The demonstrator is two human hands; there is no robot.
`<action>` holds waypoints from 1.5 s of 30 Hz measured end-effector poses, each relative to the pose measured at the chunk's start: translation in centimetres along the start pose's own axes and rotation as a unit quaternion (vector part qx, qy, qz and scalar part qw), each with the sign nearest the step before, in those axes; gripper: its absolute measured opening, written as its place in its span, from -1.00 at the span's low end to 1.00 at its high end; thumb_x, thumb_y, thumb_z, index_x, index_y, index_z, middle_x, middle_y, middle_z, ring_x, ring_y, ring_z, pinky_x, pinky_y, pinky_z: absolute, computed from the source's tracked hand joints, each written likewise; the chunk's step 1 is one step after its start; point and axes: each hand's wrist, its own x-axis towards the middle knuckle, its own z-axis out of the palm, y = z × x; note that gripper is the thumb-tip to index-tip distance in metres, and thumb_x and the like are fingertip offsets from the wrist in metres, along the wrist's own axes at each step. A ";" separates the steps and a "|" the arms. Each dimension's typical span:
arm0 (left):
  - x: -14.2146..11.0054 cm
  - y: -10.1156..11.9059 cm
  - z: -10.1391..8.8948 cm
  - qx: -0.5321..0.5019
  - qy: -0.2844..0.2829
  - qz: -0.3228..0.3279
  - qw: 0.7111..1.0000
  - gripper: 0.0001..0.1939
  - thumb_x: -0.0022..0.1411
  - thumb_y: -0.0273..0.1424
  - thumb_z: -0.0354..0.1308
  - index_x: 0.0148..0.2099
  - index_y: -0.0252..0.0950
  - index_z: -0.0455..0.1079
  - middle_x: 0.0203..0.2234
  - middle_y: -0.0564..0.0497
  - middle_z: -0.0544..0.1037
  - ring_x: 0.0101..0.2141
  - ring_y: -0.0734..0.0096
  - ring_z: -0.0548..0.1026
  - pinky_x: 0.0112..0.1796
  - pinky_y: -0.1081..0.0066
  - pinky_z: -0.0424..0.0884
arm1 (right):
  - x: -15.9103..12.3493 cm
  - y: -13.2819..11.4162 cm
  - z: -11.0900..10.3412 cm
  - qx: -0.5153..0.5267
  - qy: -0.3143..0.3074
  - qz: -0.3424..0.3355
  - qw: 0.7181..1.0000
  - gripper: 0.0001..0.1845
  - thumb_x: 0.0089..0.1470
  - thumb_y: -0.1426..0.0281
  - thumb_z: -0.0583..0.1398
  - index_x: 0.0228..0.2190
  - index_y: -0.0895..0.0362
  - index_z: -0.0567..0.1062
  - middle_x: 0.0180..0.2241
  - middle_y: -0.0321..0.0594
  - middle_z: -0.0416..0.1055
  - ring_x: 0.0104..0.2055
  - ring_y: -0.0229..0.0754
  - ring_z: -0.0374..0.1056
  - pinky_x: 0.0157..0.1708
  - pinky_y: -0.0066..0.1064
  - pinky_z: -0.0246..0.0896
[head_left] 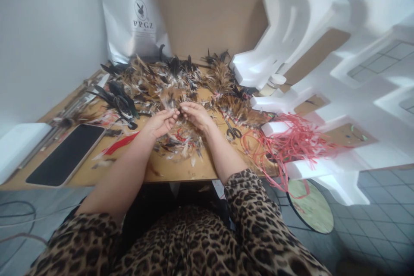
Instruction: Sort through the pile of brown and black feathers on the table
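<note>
My left hand (163,122) is closed in a pinch above the front of the worktable. A fluffy tuft of brown feathers (171,96) rises right at its fingertips. Almost touching it, my right hand (195,114) is also pinched, thumb and fingers together; what sits in them is too small to make out. Below both hands lie loose feather scraps (186,148) and bits of red ribbon (183,136). Behind them spreads a large heap of brown and black feathers (145,77). Black-handled scissors (233,132) rest to the right of my right hand.
A phone (66,155) lies at the left beside a white box (22,146). Tangled red ribbons (297,138) hang over the table's right edge near white foam pieces (310,95). A silver bag (136,13) and cardboard (213,13) stand behind. A round stool (310,207) is below right.
</note>
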 end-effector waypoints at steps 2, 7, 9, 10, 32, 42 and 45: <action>-0.1 0.0 0.0 -0.006 -0.010 -0.008 1.000 -0.87 0.14 -0.64 0.08 -0.37 -0.45 0.45 -0.52 -0.04 0.52 -0.58 0.67 0.45 -0.58 0.73 0.36 | -0.1 0.0 0.1 -0.003 -0.016 -0.001 1.000 -0.62 -0.34 0.32 0.39 -0.37 0.15 0.51 -0.53 -0.36 0.44 -0.55 -0.44 0.23 -0.50 -0.55 0.13; -0.3 -0.1 0.1 0.017 -0.021 -0.020 0.999 -0.88 0.14 -0.63 0.09 -0.37 -0.45 0.45 -0.54 -0.03 0.52 -0.60 0.69 0.43 -0.59 0.75 0.35 | -0.1 0.4 0.3 -0.026 -0.029 -0.025 0.999 -0.68 -0.31 0.30 0.38 -0.46 0.18 0.47 -0.54 -0.35 0.44 -0.54 -0.44 0.23 -0.47 -0.56 0.13; -0.2 -0.1 0.1 0.037 -0.014 -0.014 0.999 -0.90 0.12 -0.61 0.11 -0.37 -0.44 0.46 -0.54 -0.04 0.53 -0.61 0.70 0.43 -0.58 0.74 0.35 | 0.0 0.5 0.3 -0.033 -0.018 -0.031 0.999 -0.69 -0.31 0.28 0.37 -0.50 0.18 0.45 -0.57 -0.37 0.41 -0.56 -0.44 0.21 -0.49 -0.56 0.11; -0.1 -0.2 0.1 0.050 -0.008 -0.006 0.999 -0.91 0.11 -0.61 0.13 -0.37 -0.44 0.46 -0.54 -0.05 0.54 -0.61 0.69 0.44 -0.58 0.73 0.35 | 0.0 0.5 0.3 -0.037 -0.012 -0.033 0.999 -0.69 -0.30 0.27 0.37 -0.51 0.17 0.44 -0.58 -0.39 0.39 -0.57 -0.44 0.20 -0.49 -0.56 0.11; 0.2 -0.9 0.5 0.198 0.051 0.094 0.974 -0.89 -0.06 -0.49 0.31 -0.48 -0.45 0.46 -0.61 -0.08 0.53 -0.61 0.63 0.43 -0.56 0.67 0.34 | 0.1 0.8 1.5 -0.128 0.097 -0.089 0.983 -0.73 -0.31 0.28 0.31 -0.56 0.19 0.40 -0.60 -0.42 0.32 -0.54 -0.43 0.19 -0.43 -0.53 0.10; 0.1 -1.0 0.4 0.221 0.039 0.086 0.971 -0.86 -0.06 -0.48 0.31 -0.41 -0.47 0.46 -0.54 -0.12 0.56 -0.61 0.57 0.47 -0.55 0.62 0.36 | 0.3 1.2 1.4 -0.070 0.089 -0.055 0.992 -0.66 -0.38 0.26 0.36 -0.54 0.18 0.41 -0.59 -0.42 0.33 -0.54 -0.42 0.20 -0.45 -0.53 0.13; 0.2 -0.9 0.1 0.195 0.029 0.077 0.977 -0.87 -0.02 -0.48 0.28 -0.38 -0.47 0.46 -0.54 -0.12 0.56 -0.58 0.54 0.50 -0.56 0.62 0.36 | 0.1 0.9 1.5 -0.087 0.074 -0.074 0.991 -0.67 -0.32 0.23 0.34 -0.49 0.18 0.43 -0.55 -0.39 0.36 -0.50 -0.40 0.23 -0.40 -0.51 0.17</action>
